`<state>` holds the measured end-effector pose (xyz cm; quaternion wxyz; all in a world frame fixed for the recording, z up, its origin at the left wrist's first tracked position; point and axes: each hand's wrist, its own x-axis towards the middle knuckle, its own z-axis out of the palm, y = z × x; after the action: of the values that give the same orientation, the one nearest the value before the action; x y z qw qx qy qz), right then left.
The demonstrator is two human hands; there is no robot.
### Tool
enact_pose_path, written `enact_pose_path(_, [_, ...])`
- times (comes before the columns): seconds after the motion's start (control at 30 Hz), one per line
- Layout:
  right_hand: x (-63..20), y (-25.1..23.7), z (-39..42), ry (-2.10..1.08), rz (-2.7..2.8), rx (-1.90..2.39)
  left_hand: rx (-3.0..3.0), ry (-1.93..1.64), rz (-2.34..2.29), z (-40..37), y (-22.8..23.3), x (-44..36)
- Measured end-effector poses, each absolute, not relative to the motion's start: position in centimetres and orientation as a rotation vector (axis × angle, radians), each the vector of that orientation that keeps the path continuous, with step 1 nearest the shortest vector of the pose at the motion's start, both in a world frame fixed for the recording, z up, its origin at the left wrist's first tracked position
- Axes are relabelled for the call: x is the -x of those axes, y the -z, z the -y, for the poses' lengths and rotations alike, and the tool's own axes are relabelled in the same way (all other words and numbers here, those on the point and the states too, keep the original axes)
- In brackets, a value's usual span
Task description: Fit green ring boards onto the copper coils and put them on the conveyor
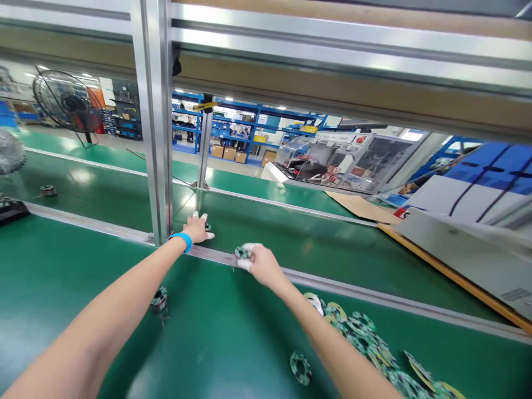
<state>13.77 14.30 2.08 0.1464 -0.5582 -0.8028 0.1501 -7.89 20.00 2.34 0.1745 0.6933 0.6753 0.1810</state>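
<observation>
Left hand (197,229), fingers spread beside one part (208,227); right hand (265,266), fingers tight on one ring (240,252)

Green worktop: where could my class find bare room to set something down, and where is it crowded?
Bare room: the green worktop between the round part by the left forearm and the lone ring; also the strip between near rail and far rail, right of the right hand. Crowded: the ring pile right of the right forearm.
</observation>
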Motion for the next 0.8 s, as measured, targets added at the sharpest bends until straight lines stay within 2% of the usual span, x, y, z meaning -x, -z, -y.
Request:
enact_pose_path(0.17, [-9.3, -1.1, -19.9, -0.403, 2.188, 1.74, -2.07, -0.409, -1.671, -14.1, -5.8, 11.6])
enact_pose_path(0.3, [-8.5, -1.7, -18.4, -0.403, 2.157, 1.729, -2.051, -0.274, -1.632, -7.6, -7.1, 15.3])
enact_pose_path(0.4, [-9.4, -2.9, -14.5, -0.446, 2.215, 1.618, -1.979, -0.152, -1.727, -4.3, -5.4, 15.6])
enact_pose_path(0.63, [-10.7, -2.9, -3.9, -0.72, 2.284, 1.471, -2.032, -0.494, -1.631, -1.1, -0.9, 8.0])
enact_pose_path(0.8, [-10.9, -1.7, -0.4, -0.717, 2.227, 1.583, -2.108, -0.579, -1.403, 0.5, 0.9, 4.1])
